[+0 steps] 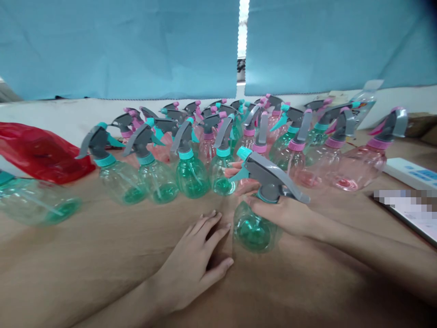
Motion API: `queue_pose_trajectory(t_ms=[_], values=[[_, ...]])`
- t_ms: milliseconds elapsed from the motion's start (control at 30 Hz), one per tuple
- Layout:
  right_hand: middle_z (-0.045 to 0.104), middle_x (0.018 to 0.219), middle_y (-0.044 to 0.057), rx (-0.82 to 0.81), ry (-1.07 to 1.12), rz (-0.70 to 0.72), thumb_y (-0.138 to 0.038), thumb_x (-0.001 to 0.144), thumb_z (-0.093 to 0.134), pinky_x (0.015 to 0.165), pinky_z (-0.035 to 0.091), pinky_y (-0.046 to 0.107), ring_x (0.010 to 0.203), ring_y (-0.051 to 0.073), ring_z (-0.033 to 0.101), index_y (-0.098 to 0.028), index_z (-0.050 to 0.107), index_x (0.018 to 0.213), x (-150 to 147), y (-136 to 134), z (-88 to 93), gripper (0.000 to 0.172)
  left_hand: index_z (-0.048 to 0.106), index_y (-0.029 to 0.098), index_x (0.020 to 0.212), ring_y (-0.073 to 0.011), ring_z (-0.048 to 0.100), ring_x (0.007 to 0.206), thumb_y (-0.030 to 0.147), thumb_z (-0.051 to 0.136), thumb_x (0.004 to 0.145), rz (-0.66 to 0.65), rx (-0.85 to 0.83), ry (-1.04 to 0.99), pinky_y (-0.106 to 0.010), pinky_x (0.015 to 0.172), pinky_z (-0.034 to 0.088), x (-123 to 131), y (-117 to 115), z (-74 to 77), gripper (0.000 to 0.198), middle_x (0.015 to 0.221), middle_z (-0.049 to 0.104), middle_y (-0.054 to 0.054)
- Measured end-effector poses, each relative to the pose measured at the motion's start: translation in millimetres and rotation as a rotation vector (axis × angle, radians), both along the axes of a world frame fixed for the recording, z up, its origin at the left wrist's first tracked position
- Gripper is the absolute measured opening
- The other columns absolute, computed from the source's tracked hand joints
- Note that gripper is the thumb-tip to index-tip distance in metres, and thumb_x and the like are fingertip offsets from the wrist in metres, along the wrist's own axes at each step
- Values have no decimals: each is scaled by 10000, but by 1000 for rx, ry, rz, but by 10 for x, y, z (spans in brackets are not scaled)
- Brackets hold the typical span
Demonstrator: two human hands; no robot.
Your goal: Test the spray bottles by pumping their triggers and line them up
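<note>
My right hand (269,205) is wrapped round the neck of a green spray bottle (254,232) with a grey and turquoise trigger head. The bottle is upright, its nozzle pointing to the left and away from me. My left hand (196,262) lies on the wooden table (112,269) to the left of that bottle, fingers spread and holding nothing. Just beyond my hands stands a front row of spray bottles, among them a dark green one (193,177) and a paler green one (223,173).
Many more green and pink spray bottles crowd the back, including a pink one (362,159) at the right. At the left are a red plastic bag (44,155) and a separate green bottle (37,202). A phone (406,216) and a white box (409,173) lie at the right.
</note>
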State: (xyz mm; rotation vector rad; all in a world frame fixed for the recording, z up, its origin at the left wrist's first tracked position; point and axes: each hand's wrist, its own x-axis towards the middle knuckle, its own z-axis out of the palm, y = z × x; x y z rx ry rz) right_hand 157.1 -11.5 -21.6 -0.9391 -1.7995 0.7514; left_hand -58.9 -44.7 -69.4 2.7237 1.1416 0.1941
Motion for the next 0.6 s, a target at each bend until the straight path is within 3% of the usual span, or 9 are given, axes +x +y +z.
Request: queue_pose_trajectory(t_ms=[167, 400, 600], values=[[688, 943, 6, -1, -88, -36, -157, 750, 501, 812, 547, 407, 869, 218, 645, -285, 591, 1115, 13, 10, -2, 398, 446, 187, 1358, -310, 358, 1351, 447, 499, 918, 6, -5, -18, -514, 1072, 365, 6, 4, 4, 513, 1470, 398, -128], [687, 951, 6, 9, -111, -12, -111, 743, 498, 748, 554, 379, 771, 199, 649, -301, 556, 1199, 30, 22, -25, 498, 441, 197, 1361, -299, 369, 1345, 438, 497, 921, 8, 2, -29, -496, 1073, 367, 19, -12, 25, 505, 1457, 420, -118], [680, 1012, 18, 40, -55, 10, -87, 712, 497, 801, 537, 374, 874, 208, 647, -277, 543, 1202, 27, 28, -26, 527, 438, 189, 1364, -301, 368, 1347, 438, 501, 918, 6, 4, -33, -503, 1075, 366, 7, -7, 12, 514, 1456, 420, -121]])
